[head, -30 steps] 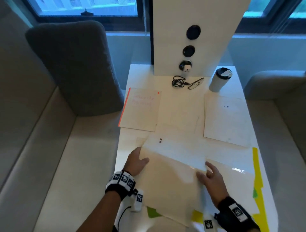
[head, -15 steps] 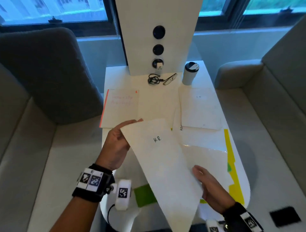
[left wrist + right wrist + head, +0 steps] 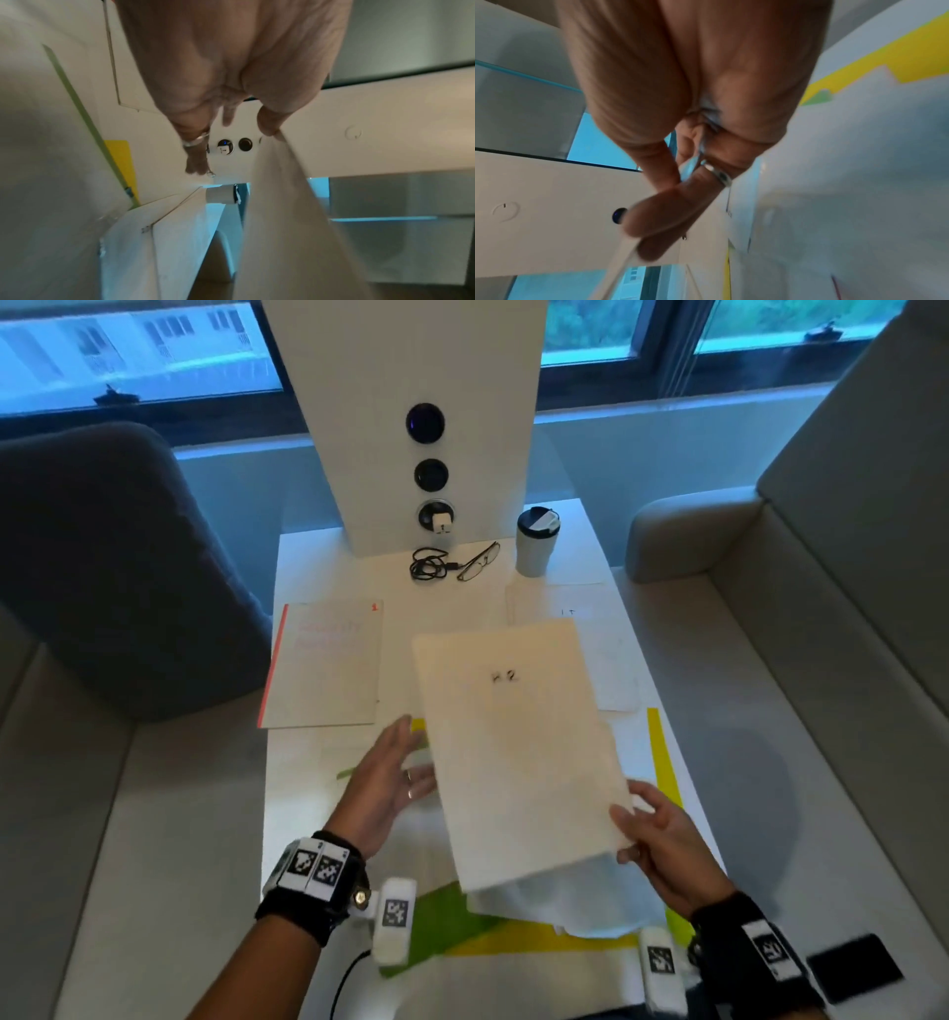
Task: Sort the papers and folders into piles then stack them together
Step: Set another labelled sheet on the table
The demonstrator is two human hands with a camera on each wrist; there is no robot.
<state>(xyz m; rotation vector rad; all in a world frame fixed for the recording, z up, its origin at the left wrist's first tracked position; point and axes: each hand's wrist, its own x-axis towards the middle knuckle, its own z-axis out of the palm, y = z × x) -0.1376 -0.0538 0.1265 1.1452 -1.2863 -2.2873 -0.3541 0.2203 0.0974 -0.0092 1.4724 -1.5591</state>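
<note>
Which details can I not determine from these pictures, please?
- Head view: the writing on the held sheet, motion-blurred.
- Head view: most of the pile beneath it, covered by that sheet.
- Head view: the label on the far right paper, too small and faint.

The worktop (image 3: 308, 557) is white and rectangular. A white upright panel (image 3: 400, 377) stands at its far edge and carries three round sockets in a vertical line: top socket (image 3: 425, 423), middle socket (image 3: 431, 474), bottom socket (image 3: 436, 518). A white plug sits in the bottom socket. A coiled black cable (image 3: 429, 566) lies at the panel's foot, with a pair of spectacles (image 3: 480, 561) just beside it on the right. A white travel mug (image 3: 535, 541) with a black lid stands upright to the right of the spectacles. A grey cushion (image 3: 113, 567) leans on the left bench seat. A flat black object (image 3: 855, 970) lies on the right bench seat (image 3: 770, 762). Windows (image 3: 138, 351) run behind the panel.
</note>
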